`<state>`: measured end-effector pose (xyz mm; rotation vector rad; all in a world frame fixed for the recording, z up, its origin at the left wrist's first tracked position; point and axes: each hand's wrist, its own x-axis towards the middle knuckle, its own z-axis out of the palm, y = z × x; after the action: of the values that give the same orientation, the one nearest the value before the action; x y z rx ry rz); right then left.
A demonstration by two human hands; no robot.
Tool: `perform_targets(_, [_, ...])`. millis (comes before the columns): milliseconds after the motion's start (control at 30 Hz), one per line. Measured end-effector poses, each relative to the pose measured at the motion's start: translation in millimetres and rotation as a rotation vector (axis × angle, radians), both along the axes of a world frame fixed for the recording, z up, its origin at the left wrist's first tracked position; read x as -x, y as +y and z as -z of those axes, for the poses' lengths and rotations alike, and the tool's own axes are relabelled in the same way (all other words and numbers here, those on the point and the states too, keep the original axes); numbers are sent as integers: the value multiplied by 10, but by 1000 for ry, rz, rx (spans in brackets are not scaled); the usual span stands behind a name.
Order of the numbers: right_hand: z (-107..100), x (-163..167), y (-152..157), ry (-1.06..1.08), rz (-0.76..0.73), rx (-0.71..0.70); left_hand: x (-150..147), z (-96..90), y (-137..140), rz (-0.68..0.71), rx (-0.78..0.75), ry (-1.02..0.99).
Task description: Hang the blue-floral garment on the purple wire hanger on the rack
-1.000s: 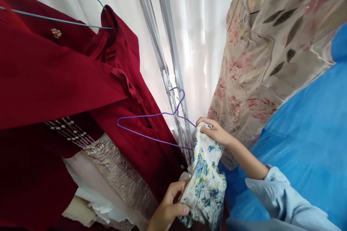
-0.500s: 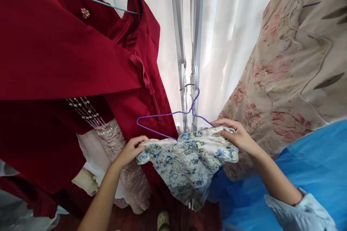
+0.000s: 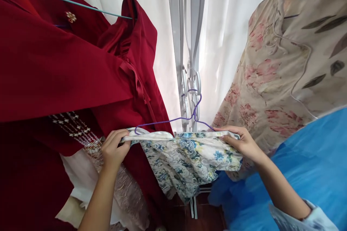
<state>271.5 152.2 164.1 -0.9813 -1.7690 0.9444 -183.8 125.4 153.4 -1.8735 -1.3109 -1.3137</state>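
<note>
A white garment with blue and yellow flowers [image 3: 187, 158] hangs from a purple wire hanger [image 3: 168, 120], whose hook is at the pale metal stand [image 3: 176, 43]. My left hand [image 3: 115, 148] pinches the garment's left shoulder edge, close to the hanger's left end. On the other side, my right hand [image 3: 241, 142] grips the right shoulder between thumb and fingers. The top edge is stretched between both hands, and the hanger's right end disappears into the cloth. Below, the fabric falls in loose folds.
A dark red garment [image 3: 81, 68] on a teal hanger [image 3: 73, 3] fills the left side, with a beaded pale dress [image 3: 127, 187] beneath. At right hang a beige floral dress [image 3: 260, 90] and bright blue fabric [image 3: 298, 158]. A white curtain [image 3: 222, 36] is behind.
My left hand has moved left and slightly up, drawing the left shoulder over the hanger's end. The garment's top edge is now stretched wider. My right hand has stayed at the right shoulder.
</note>
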Motion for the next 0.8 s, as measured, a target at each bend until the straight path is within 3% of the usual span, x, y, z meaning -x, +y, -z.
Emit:
perform_targets(133, [5,30,-78,-5,66,28,72,-57,27,84,223,-181])
perform_targets(300, [-61,70,-121,-6,79,43,-129,-444,245,518,436,-536])
perform_targets(367, [-78,93,-142,5,72,43,-270,-599,325,604,483,-545])
perform_targets(467, [-71,138,-196,52,47,65,-445,-754,362,473,596,-342])
perform_targets(600, [-64,176,-259,206,80,139,-610,-829,277,279,803,-59])
perform_targets(667, [-111,136,-278,298,91,189,-722,-874,223,243,733,10])
perform_targets(800, [-224,-120,-357,449,94,311,-1060,-1022,145,198,422,135])
